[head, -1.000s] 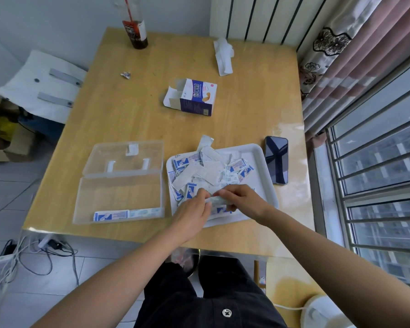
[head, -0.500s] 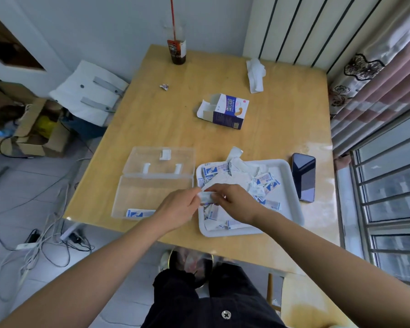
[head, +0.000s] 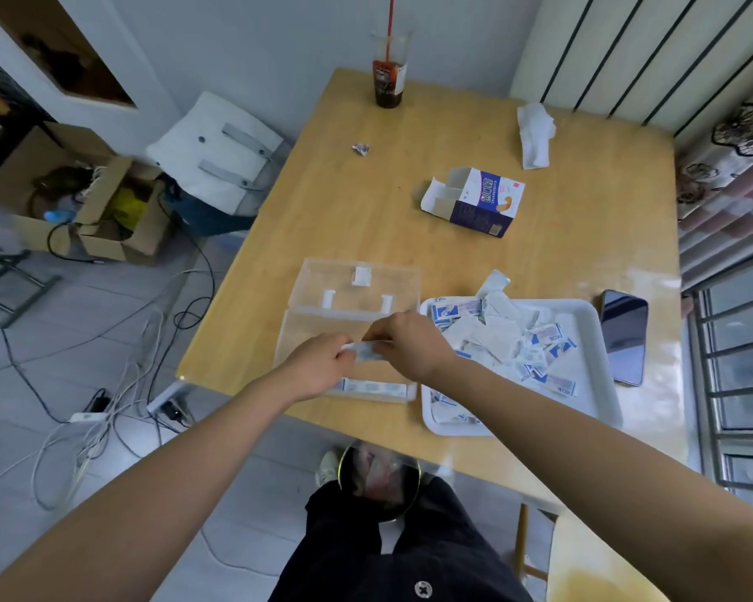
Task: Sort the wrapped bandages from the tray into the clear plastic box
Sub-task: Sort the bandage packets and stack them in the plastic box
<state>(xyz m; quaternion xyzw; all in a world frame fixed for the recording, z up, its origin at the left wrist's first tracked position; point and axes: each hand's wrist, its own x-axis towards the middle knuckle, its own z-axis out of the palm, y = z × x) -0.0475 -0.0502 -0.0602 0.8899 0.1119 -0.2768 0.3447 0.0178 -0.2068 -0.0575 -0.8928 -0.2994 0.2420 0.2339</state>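
A white tray [head: 594, 323] near the table's front edge holds a heap of several wrapped bandages [head: 505, 336], white with blue print. To its left stands the clear plastic box [head: 309, 323] with its lid folded back; a row of bandages [head: 374, 387] lies along its near wall. Over the box, my left hand [head: 318, 367] and my right hand [head: 409, 345] together pinch a small stack of wrapped bandages [head: 366, 350], one hand at each end.
A black phone [head: 624, 336] lies right of the tray. Farther back on the wooden table [head: 366, 219] are an open bandage carton [head: 479, 201], a crumpled tissue [head: 535, 134], a small foil scrap [head: 361, 148] and a drink cup with a straw [head: 390, 76]. Cables cover the floor at left.
Both hands have carried the pinched bandages left, from above the tray to above the clear box. The camera view has shifted left and back.
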